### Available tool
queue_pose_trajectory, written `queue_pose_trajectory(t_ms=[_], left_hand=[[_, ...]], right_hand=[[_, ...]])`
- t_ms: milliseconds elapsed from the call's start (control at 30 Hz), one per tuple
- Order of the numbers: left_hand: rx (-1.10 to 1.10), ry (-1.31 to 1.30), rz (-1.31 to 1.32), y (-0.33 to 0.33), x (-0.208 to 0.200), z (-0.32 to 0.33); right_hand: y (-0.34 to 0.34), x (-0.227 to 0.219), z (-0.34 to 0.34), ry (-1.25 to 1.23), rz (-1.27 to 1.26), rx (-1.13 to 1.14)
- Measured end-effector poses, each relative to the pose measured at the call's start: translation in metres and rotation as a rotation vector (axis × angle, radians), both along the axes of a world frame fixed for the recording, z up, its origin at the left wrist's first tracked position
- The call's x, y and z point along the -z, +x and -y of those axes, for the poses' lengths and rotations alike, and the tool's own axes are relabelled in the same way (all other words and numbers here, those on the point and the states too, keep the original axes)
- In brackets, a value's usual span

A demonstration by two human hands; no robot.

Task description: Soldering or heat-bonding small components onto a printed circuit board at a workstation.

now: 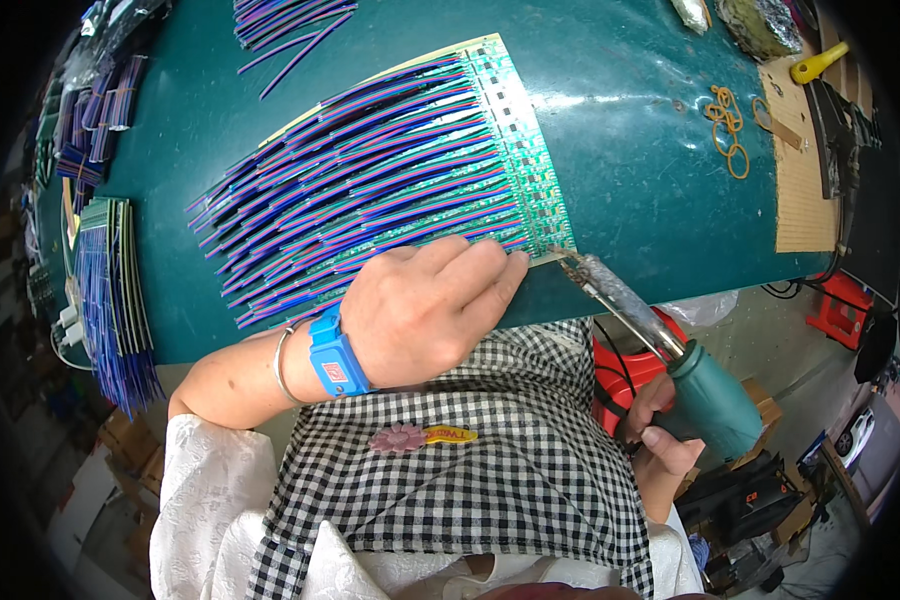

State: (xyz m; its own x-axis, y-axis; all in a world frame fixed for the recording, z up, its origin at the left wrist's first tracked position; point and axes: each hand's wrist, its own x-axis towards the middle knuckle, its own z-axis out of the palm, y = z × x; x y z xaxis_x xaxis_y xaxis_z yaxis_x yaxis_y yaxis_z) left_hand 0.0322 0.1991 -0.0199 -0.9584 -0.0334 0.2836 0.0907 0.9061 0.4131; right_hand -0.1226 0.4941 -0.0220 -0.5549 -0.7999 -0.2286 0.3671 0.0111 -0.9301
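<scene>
A panel of green circuit boards (530, 150) lies on the green bench mat, its white upper part bearing rows of small black chips. Rows of blue, red and green ribbon wires (370, 180) run left from it. My left hand (420, 310), with a blue wrist strap (335, 355) and a bangle, is closed over the nearest wires, fingertips beside the panel's near right corner; they partly hide the wire they pinch. My right hand (660, 440) grips a green-handled soldering iron (718, 400). Its tip meets the panel's near right corner.
More loose wires (290, 25) lie at the far edge. A stack of wired boards (115, 290) overhangs the mat at left, with wire bundles (100, 110) behind. Rubber bands (727, 130), cardboard (805, 180) and a yellow-handled tool (820, 63) are at right. A red stool (615, 370) stands below.
</scene>
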Motion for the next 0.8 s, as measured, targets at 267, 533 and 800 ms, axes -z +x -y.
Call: queue_pose_trajectory(t_ms=[267, 533, 800], left_hand=[[0.015, -0.012, 0.004, 0.001, -0.001, 0.000], [0.039, 0.016, -0.002, 0.001, 0.001, 0.003], [0.046, -0.008, -0.003, 0.001, 0.000, 0.002]], right_hand=[[0.006, -0.006, -0.003, 0.057, 0.034, 0.062], [0.001, -0.006, 0.001, 0.106, -0.064, -0.004], [0.000, -0.002, 0.004, 0.103, -0.157, -0.044]])
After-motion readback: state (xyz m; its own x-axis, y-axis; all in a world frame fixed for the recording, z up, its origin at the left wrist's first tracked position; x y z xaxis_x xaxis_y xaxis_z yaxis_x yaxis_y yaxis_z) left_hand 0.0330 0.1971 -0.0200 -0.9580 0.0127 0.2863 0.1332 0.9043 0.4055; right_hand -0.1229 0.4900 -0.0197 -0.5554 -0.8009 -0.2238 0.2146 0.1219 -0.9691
